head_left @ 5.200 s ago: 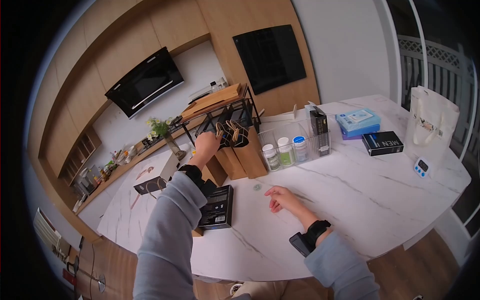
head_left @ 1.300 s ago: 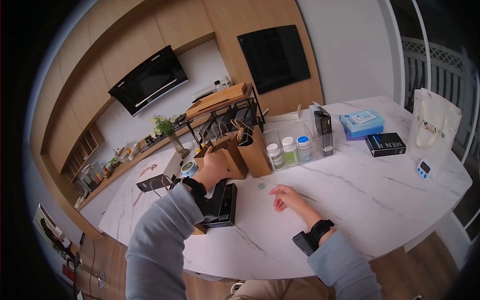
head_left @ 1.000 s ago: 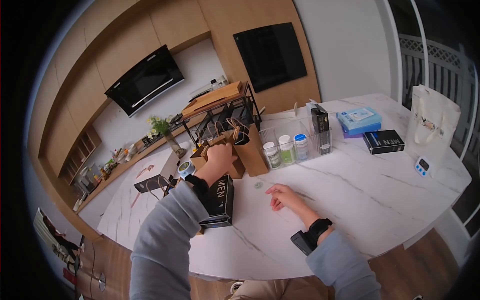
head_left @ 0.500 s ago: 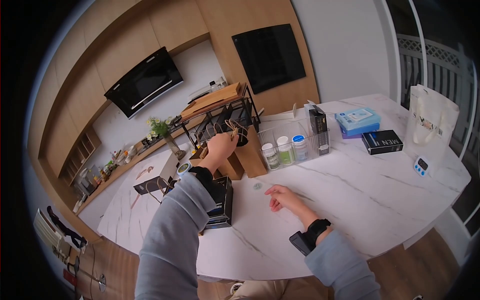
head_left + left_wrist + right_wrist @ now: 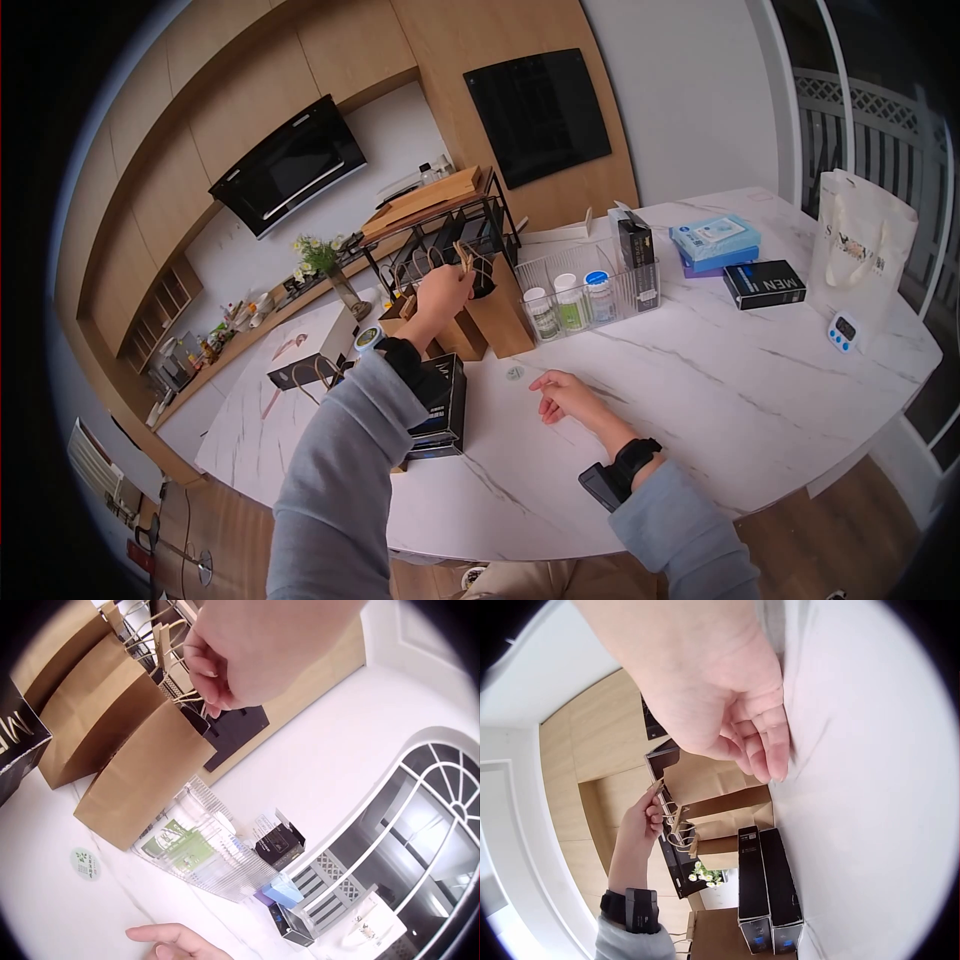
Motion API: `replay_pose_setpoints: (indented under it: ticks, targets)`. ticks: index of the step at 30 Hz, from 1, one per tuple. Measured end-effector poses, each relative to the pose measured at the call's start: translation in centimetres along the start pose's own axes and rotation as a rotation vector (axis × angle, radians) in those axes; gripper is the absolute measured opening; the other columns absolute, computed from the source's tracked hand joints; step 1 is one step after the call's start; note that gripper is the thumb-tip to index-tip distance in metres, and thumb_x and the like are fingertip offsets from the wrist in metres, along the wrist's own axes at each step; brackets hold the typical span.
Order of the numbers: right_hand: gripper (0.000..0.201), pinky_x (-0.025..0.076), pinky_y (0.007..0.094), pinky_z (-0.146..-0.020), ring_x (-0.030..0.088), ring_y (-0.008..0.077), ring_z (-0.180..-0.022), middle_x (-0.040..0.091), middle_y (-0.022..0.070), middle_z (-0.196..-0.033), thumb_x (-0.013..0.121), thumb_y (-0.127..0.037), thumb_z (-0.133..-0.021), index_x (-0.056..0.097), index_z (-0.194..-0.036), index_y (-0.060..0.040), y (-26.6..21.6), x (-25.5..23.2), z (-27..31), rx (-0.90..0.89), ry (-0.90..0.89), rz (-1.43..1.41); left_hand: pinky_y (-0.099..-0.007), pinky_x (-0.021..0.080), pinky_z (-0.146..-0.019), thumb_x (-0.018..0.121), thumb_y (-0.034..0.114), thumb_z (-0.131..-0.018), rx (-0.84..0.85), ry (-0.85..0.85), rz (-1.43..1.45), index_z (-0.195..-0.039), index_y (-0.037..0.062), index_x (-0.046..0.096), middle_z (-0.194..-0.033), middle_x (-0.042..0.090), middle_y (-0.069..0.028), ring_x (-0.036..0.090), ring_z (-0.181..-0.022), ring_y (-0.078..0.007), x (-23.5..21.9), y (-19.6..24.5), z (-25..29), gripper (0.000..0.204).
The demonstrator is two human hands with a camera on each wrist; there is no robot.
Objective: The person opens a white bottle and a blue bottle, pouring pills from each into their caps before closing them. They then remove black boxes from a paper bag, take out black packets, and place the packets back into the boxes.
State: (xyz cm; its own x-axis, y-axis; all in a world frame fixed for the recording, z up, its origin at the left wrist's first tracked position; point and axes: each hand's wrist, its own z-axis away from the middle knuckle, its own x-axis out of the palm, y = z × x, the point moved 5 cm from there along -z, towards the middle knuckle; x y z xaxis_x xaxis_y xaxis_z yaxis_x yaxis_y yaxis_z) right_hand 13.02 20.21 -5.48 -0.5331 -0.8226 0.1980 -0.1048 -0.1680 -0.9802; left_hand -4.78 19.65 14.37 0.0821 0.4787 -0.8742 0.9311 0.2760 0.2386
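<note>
My left hand [image 5: 443, 294] is at the top of the rightmost brown paper bag [image 5: 502, 320], beside its twisted handles. In the right wrist view its thumb and fingers pinch a wooden clothespin [image 5: 658, 784] there. Two more paper bags stand to the left; the middle bag [image 5: 94, 712] gapes at the top, with another clothespin [image 5: 163, 646] on its handles. Two black boxes [image 5: 446, 405] lie stacked under my left forearm, which partly covers them. My right hand [image 5: 566, 397] rests on the marble-patterned table, fingers loosely curled, holding nothing.
A clear bin [image 5: 630, 318] with several pill bottles and a black carton stands right of the bags. Farther right are blue packs [image 5: 716, 240], a black MEN box [image 5: 765, 285], a timer [image 5: 842, 333] and a white bag [image 5: 868, 240]. A round sticker [image 5: 515, 373] lies in front.
My left hand set a second black box onto the first, then moved up and right to the rightmost bag's handles, where it has stayed for half a second. The right hand stays put.
</note>
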Motion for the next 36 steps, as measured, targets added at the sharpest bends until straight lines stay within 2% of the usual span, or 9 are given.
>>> replay_pose_setpoints:
  ticks: [2, 4, 7, 17, 18, 19, 22, 35, 36]
  targets:
    - [0.022, 0.05, 0.026, -0.051, 0.057, 0.0155, -0.053, 0.056, 0.0099, -0.066, 0.04, -0.011, -0.085, 0.051, -0.101, -0.002, 0.0, 0.0, 0.0, 0.002, 0.001, 0.005, -0.028, 0.046, -0.053, 0.048, 0.031, -0.084, 0.007, 0.015, 0.005, -0.057, 0.0045, 0.06, -0.05, 0.056, -0.0043, 0.059, -0.048, -0.0161, -0.2, -0.2, 0.0, 0.04]
    - [0.022, 0.05, 0.0256, -0.05, 0.056, 0.0153, -0.052, 0.056, 0.0097, -0.065, 0.04, -0.011, -0.085, 0.051, -0.101, -0.002, 0.1, 0.0, 0.0, 0.003, -0.001, 0.003, -0.0332, 0.046, -0.057, 0.048, 0.033, -0.083, 0.027, 0.05, 0.004, -0.055, 0.0073, 0.062, -0.05, 0.057, -0.0061, 0.059, -0.053, -0.0214, -0.7, -0.2, 0.0, 0.041]
    - [0.021, 0.05, 0.0254, -0.05, 0.056, 0.0151, -0.052, 0.056, 0.0094, -0.065, 0.04, -0.011, -0.085, 0.051, -0.101, -0.0021, 0.0, 0.0, 0.0, 0.003, 0.002, 0.0, -0.0298, 0.044, -0.053, 0.048, 0.032, -0.081, 0.037, 0.057, 0.045, -0.058, 0.0037, 0.06, -0.049, 0.055, -0.0057, 0.058, -0.049, -0.0188, -1.3, -0.2, 0.1, 0.039]
    - [0.022, 0.05, 0.0255, -0.051, 0.056, 0.0151, -0.053, 0.055, 0.0094, -0.066, 0.04, -0.011, -0.085, 0.051, -0.101, -0.002, 0.0, 0.0, 0.0, 0.003, 0.002, 0.005, -0.0305, 0.042, -0.051, 0.048, 0.034, -0.083, 0.078, 0.113, 0.08, -0.058, 0.0025, 0.058, -0.047, 0.051, -0.0054, 0.053, -0.046, -0.0185, -2.9, 0.3, 0.8, 0.042]
    - [0.022, 0.05, 0.0257, -0.051, 0.056, 0.0152, -0.053, 0.055, 0.0094, -0.066, 0.04, -0.011, -0.085, 0.051, -0.101, -0.0019, -0.1, 0.1, 0.1, 0.006, 0.005, 0.004, -0.0329, 0.043, -0.055, 0.048, 0.035, -0.083, 0.053, 0.072, 0.078, -0.058, 0.0041, 0.059, -0.049, 0.053, -0.007, 0.055, -0.051, -0.0222, -2.9, 0.8, 1.1, 0.041]
    - [0.022, 0.05, 0.0259, -0.051, 0.056, 0.0153, -0.053, 0.055, 0.0093, -0.066, 0.04, -0.011, -0.085, 0.051, -0.101, -0.0018, -0.1, 0.1, 0.2, 0.009, 0.009, 0.003, -0.0353, 0.045, -0.059, 0.047, 0.035, -0.083, 0.027, 0.031, 0.076, -0.058, 0.0056, 0.06, -0.052, 0.055, -0.0087, 0.058, -0.056, -0.026, -2.7, 1.0, 1.3, 0.041]
    - [0.024, 0.05, 0.0255, -0.056, 0.057, 0.0161, -0.059, 0.055, 0.0092, -0.069, 0.039, -0.009, -0.084, 0.05, -0.104, -0.0006, -0.4, 0.2, 0.5, 0.022, -0.006, 0.025, -0.0351, 0.045, -0.059, 0.048, 0.034, -0.083, 0.075, 0.009, 0.081, -0.057, 0.0058, 0.06, -0.052, 0.055, -0.0088, 0.058, -0.056, -0.0259, -1.7, 1.3, 1.3, 0.04]
    - [0.024, 0.05, 0.026, -0.056, 0.057, 0.0158, -0.059, 0.055, 0.0089, -0.069, 0.039, -0.01, -0.084, 0.05, -0.104, -0.0006, -0.5, 0.2, 0.6, 0.011, -0.015, 0.027, -0.0351, 0.046, -0.062, 0.049, 0.033, -0.081, 0.022, -0.001, 0.085, -0.056, 0.0068, 0.062, -0.053, 0.057, -0.0102, 0.06, -0.06, -0.0272, 1.3, 1.5, -1.0, 0.039]
    - [0.022, 0.05, 0.0262, -0.054, 0.057, 0.0155, -0.057, 0.055, 0.0088, -0.067, 0.039, -0.01, -0.085, 0.051, -0.102, -0.0014, -0.4, 0.2, 0.4, 0.002, -0.008, 0.01, -0.0339, 0.045, -0.057, 0.049, 0.033, -0.082, 0.025, 0.026, 0.074, -0.057, 0.0057, 0.062, -0.051, 0.056, -0.0087, 0.058, -0.056, -0.0249, 1.3, 1.4, -1.2, 0.039]
